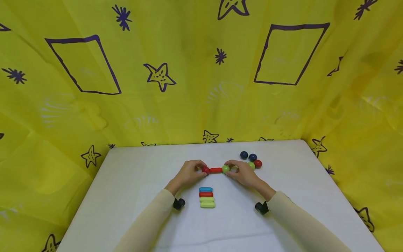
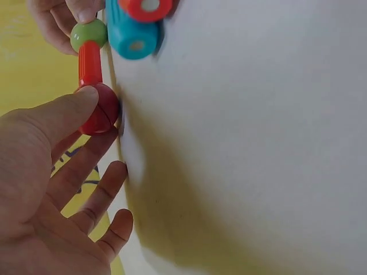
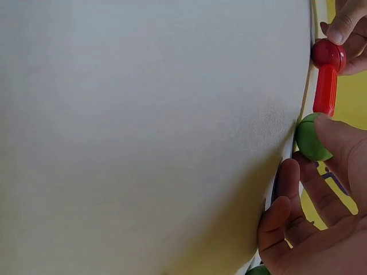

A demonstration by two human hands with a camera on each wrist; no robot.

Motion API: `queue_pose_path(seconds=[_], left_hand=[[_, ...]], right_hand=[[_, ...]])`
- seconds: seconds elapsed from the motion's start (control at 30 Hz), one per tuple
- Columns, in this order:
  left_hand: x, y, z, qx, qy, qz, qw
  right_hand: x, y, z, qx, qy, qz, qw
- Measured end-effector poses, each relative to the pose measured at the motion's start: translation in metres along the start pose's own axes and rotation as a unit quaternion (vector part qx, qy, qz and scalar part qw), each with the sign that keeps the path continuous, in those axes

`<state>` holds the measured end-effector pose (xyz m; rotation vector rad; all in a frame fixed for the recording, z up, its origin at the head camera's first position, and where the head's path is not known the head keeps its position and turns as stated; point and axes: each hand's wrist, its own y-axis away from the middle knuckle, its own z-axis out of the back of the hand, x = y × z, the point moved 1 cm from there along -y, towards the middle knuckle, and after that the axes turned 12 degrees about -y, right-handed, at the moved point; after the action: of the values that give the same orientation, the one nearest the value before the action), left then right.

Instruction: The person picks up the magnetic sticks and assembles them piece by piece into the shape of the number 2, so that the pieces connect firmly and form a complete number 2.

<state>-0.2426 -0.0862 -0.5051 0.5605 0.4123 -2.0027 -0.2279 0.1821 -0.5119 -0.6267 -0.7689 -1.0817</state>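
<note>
A red ball (image 1: 205, 170) is pinched between the thumb and fingers of my left hand (image 1: 189, 172). My right hand (image 1: 245, 174) pinches a green ball (image 1: 226, 169) the same way. Between the balls lies a red rod (image 1: 216, 170), its ends meeting both of them in a straight line. In the left wrist view the left thumb presses on the red ball (image 2: 102, 109), with the red rod (image 2: 89, 62) reaching to the green ball (image 2: 89, 35). From the right wrist the green ball (image 3: 311, 137) shows under the right thumb.
Nearer on the white table (image 1: 132, 196) lie a blue rod (image 1: 206, 189), a red rod (image 1: 206, 194) and two yellow-green rods (image 1: 207, 205), side by side. Beyond the right hand sit two dark blue balls (image 1: 244, 155), another red ball (image 1: 258, 163) and another green ball (image 1: 251, 165). A yellow curtain (image 1: 189, 112) surrounds the table.
</note>
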Motion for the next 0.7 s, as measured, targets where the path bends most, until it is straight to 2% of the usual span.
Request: queue_pose_path(seconds=[0.5, 0.7], left_hand=[[0.014, -0.02, 0.009, -0.017, 0.011, 0.058, 0.9981], [0.02, -0.028, 0.014, -0.027, 0.011, 0.057, 0.998]], right_hand=[[0.007, -0.034, -0.004, -0.018, -0.006, -0.013, 1.0], [0.008, -0.045, -0.004, -0.02, -0.013, -0.024, 0.999]])
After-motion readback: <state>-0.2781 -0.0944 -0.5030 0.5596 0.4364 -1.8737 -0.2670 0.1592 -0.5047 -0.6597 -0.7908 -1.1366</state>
